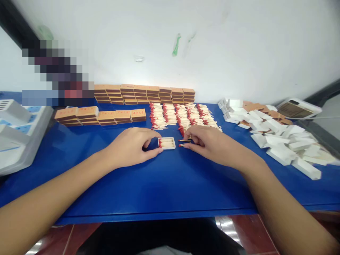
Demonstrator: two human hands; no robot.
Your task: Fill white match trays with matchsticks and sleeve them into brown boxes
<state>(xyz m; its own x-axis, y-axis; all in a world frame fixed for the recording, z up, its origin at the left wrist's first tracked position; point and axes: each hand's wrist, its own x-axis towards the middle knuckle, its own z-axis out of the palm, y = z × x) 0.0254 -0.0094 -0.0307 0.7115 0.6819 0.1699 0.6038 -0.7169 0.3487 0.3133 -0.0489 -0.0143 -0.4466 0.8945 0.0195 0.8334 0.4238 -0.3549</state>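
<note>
Near the middle of the blue table lies a small white matchbox tray (166, 143) partly filled with red-tipped matches. My left hand (134, 144) grips the tray's left end between thumb and fingers. Just right of the tray, my right hand (209, 142) has thumb and fingertips closed on a couple of matches (183, 140), their red heads pointing left toward the tray. Behind both hands, loose matches (183, 115) lie in several bundles, heads mostly to the left. The nearest bundle touches or almost touches my right fingers; I cannot tell which.
Orange matchboxes (114, 116) stand in a stacked row at left, with a longer stack (146, 94) along the white wall. White trays (281, 141) are heaped at right, a phone-like white device (299, 108) behind them. A grey-white plastic holder (18, 141) occupies the left edge.
</note>
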